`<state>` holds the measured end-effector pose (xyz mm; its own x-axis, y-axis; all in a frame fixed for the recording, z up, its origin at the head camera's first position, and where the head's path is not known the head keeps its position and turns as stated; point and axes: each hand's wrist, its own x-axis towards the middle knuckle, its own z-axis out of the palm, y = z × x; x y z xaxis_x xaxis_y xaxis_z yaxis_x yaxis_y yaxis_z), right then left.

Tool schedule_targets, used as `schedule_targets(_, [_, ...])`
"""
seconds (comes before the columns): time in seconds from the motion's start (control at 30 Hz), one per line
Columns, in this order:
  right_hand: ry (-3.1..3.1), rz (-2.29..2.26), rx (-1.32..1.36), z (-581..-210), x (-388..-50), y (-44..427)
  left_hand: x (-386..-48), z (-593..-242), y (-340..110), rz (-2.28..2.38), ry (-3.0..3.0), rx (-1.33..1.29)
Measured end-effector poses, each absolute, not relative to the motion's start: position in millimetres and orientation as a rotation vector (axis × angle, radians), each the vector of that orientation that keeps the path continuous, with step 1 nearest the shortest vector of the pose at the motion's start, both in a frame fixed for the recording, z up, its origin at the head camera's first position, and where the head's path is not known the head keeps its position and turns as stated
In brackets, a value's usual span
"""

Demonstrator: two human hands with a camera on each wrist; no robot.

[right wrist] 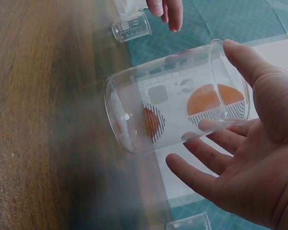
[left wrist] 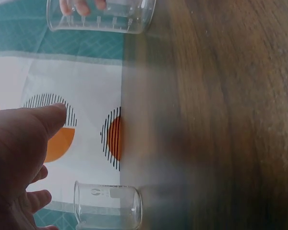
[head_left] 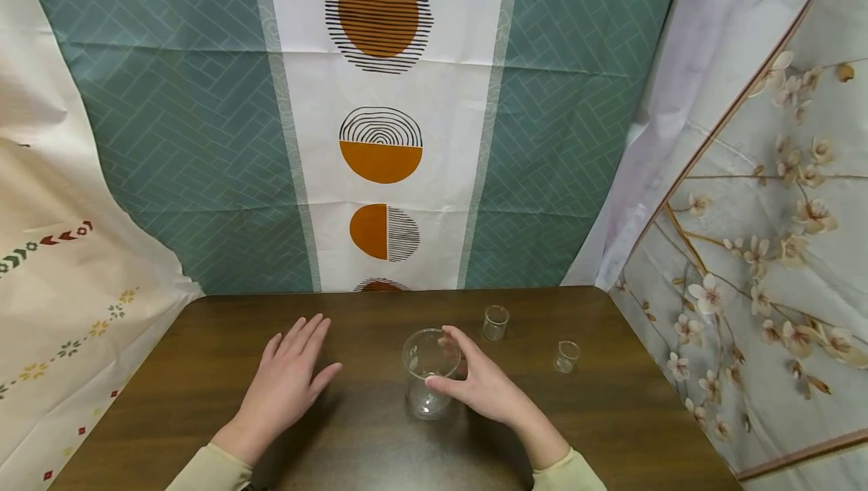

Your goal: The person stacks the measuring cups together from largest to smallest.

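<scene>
In the head view my right hand (head_left: 483,384) grips a large clear glass beaker (head_left: 426,397) near its rim, thumb in front and fingers behind. The right wrist view shows that hand (right wrist: 254,175) around the upper part of the beaker (right wrist: 158,96), with a gap beside the lowest finger; whether its base touches the table is hard to tell. My left hand (head_left: 285,382) is left of it, palm down, fingers extended, thumb apart. A small beaker (left wrist: 110,208) stands by the left fingers in the left wrist view; the head view hides it.
Two small glass beakers stand on the wooden table (head_left: 366,461) to the right, one (head_left: 496,324) near the back and one (head_left: 566,358) farther right. A green and white curtain (head_left: 203,137) hangs behind the table, with patterned cloths at both sides.
</scene>
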<state>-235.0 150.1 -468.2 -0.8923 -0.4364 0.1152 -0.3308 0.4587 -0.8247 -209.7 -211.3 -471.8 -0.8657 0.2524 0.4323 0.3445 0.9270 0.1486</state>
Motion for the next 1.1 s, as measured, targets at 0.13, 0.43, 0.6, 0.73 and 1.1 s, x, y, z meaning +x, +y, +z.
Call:
schedule_targets(0.13, [2.584, -1.423, -0.684, -468, -235, 150, -211, -471, -214, -0.319, -2.68, -0.426])
schedule_targets(0.43, [2.577, -1.43, -0.682, -470, -235, 151, -216, -471, -220, -0.303, -2.698, -0.409])
schedule_targets(0.6, [2.572, -1.435, -0.676, -470, -236, 151, -217, -470, -222, -0.307, -2.713, -0.399])
schedule_targets(0.73, [2.577, -1.431, -0.675, -469, -236, 151, -219, -469, -225, -0.307, -2.718, -0.389])
schedule_targets(1.1, [2.581, -1.423, -0.683, -468, -235, 150, -220, -470, -231, -0.314, -2.722, -0.363])
